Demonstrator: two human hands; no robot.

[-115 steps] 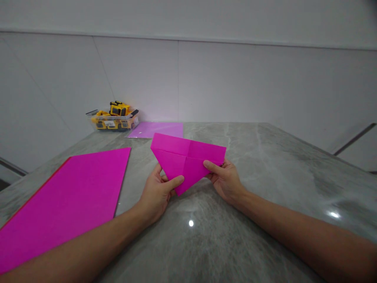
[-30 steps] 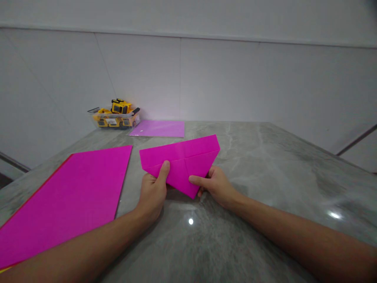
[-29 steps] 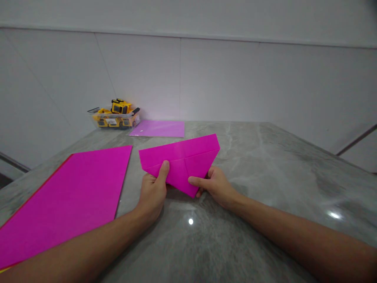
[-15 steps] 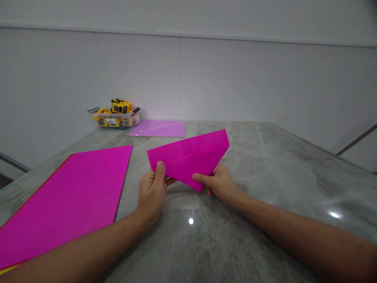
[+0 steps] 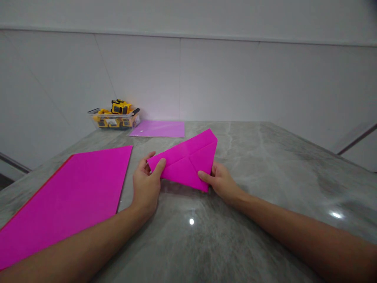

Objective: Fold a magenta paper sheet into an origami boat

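Note:
A folded sheet of bright pink paper (image 5: 187,160) is held tilted above the table, its creases showing across the face and its right end higher than the left. My left hand (image 5: 147,181) grips the left corner, thumb on the near face and fingers behind. On the right, my right hand (image 5: 222,181) pinches the lower right edge, with its thumb lying on the paper. The fingers behind the sheet are partly hidden.
Large pink sheets (image 5: 70,196) with a red edge lie on the left of the grey marbled table (image 5: 279,188). Farther back are a lilac sheet (image 5: 161,128) and a clear plastic box (image 5: 113,121) of yellow toy vehicles, near the white wall.
The folded paper has turned more steeply, its right end shifting left and its lower point moving right. My left hand has shifted slightly left, with fingers now showing behind the corner.

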